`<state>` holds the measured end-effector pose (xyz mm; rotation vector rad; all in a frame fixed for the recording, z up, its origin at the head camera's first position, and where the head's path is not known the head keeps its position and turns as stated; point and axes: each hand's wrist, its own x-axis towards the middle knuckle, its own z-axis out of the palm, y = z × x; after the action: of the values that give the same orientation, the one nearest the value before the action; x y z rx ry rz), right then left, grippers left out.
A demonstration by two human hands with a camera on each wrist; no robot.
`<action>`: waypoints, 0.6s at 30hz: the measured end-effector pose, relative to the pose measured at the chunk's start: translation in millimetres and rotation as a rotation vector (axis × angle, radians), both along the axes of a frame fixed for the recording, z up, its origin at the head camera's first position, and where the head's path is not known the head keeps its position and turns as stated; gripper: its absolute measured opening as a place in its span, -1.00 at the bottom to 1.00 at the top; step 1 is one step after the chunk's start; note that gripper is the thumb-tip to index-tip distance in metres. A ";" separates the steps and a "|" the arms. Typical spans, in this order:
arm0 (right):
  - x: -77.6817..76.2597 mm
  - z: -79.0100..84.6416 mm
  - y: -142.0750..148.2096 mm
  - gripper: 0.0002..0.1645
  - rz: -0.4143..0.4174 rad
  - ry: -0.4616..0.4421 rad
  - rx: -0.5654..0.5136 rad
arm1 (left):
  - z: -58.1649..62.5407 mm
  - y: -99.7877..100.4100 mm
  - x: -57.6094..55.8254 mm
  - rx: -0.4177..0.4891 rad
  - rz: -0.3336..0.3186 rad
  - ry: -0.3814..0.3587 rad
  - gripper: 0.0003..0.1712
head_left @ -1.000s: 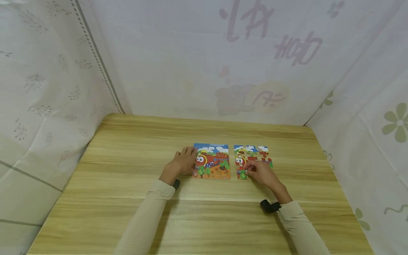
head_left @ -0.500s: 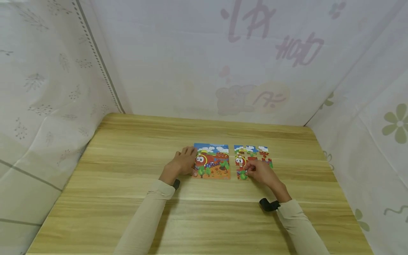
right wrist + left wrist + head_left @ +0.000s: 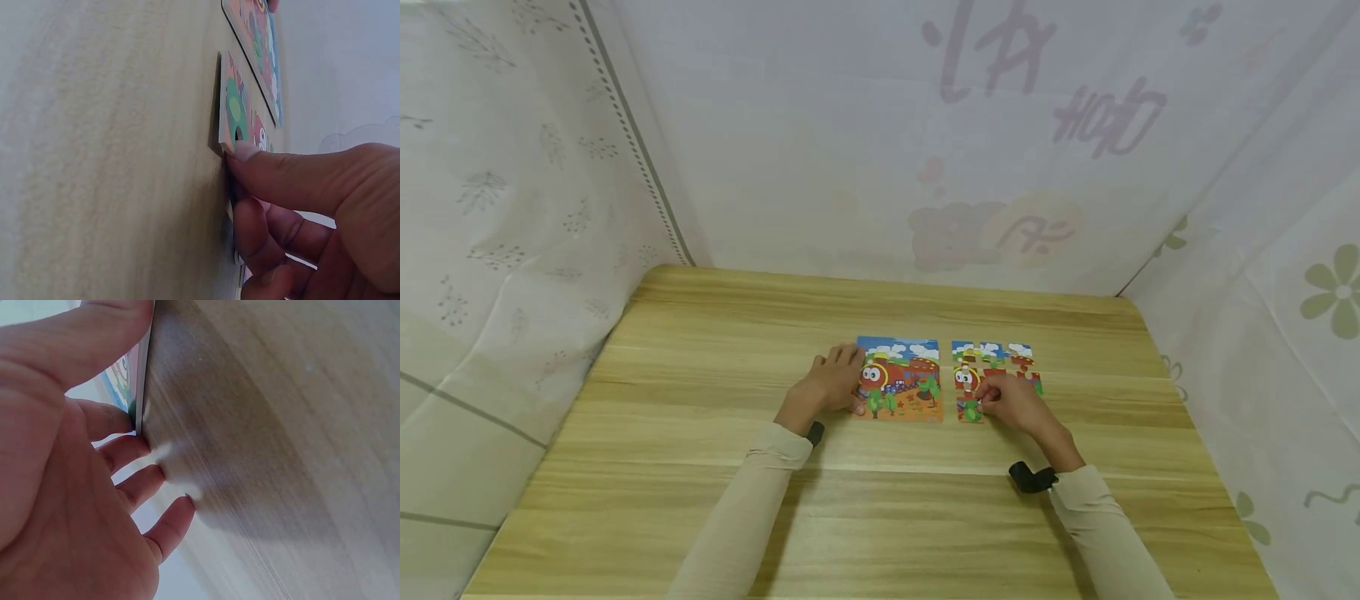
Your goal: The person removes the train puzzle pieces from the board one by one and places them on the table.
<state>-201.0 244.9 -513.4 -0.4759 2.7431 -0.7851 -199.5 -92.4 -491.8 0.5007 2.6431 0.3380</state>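
Observation:
My left hand [image 3: 831,382] rests at the left edge of a finished-looking train picture board [image 3: 901,379]. In the left wrist view the thumb [image 3: 94,337] lies against the board's edge, and the other fingers are spread and slightly bent near its far corner. With thumb and index finger, my right hand [image 3: 1015,404] pinches the right side of a puzzle piece [image 3: 234,106] showing a green tree. That piece sits directly below the piece with the train's eyes [image 3: 965,378]. My right hand partly covers the pieces in the middle row.
A top row of cloud pieces [image 3: 990,352] lies above the right hand, with small gaps between pieces. One more piece [image 3: 1037,383] shows to the right of the hand. The wooden table [image 3: 880,517] meets patterned cloth walls [image 3: 812,150] at the back and sides.
Both hands stay almost in place. The right wrist shifts very slightly left while the fingers keep the tree piece pinched.

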 end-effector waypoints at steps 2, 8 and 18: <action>0.1 0.4 -0.3 -0.89 -0.004 -0.004 -0.001 | -0.5 -0.1 0.1 0.007 0.001 -0.001 0.24; 0.4 1.1 -0.1 -0.89 0.011 0.004 -0.005 | -1.0 0.2 0.3 0.011 0.001 0.001 0.24; 1.7 8.3 -7.3 -0.91 0.010 0.020 -0.016 | -1.6 -0.3 0.6 0.003 -0.011 0.019 0.20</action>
<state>-199.3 237.6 -505.2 -0.5035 2.7525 -0.8053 -198.8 -92.7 -493.3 0.5218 2.6575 0.3354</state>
